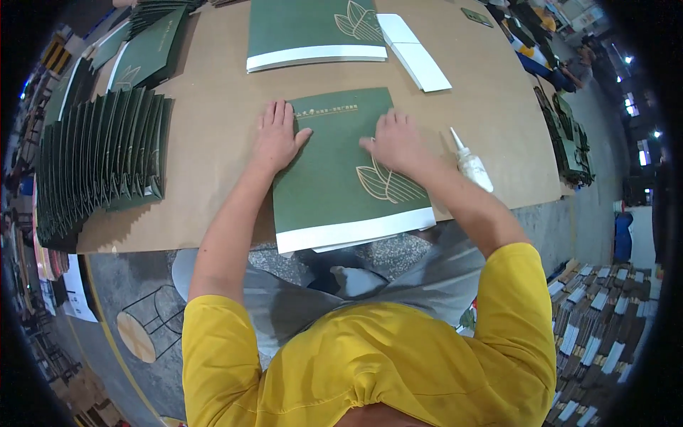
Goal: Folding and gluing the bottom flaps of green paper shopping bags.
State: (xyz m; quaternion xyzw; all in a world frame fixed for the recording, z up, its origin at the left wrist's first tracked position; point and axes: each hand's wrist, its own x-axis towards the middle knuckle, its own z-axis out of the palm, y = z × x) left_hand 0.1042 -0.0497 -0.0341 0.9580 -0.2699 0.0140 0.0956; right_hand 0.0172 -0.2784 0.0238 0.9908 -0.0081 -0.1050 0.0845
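Note:
A flat dark green paper bag [327, 171] with gold lettering, a gold leaf pattern and a white strip lies in front of me. Its white end hangs past the near table edge, with another white edge showing beneath. My left hand [279, 139] rests on its upper left edge, fingers stretched forward and thumb out to the side. On the upper right part lies my right hand [397, 144], slightly blurred, palm down with the thumb apart. To the right of that forearm, a white glue bottle [473, 167] with a pointed nozzle lies on its side.
More green bags [313, 32] lie at the far side of the table [498, 92], beside white card strips [415, 53]. Folded green bags [107, 153] stand in a row at left. A phone [477, 17] sits far right. A round stool [136, 336] stands on the floor at left.

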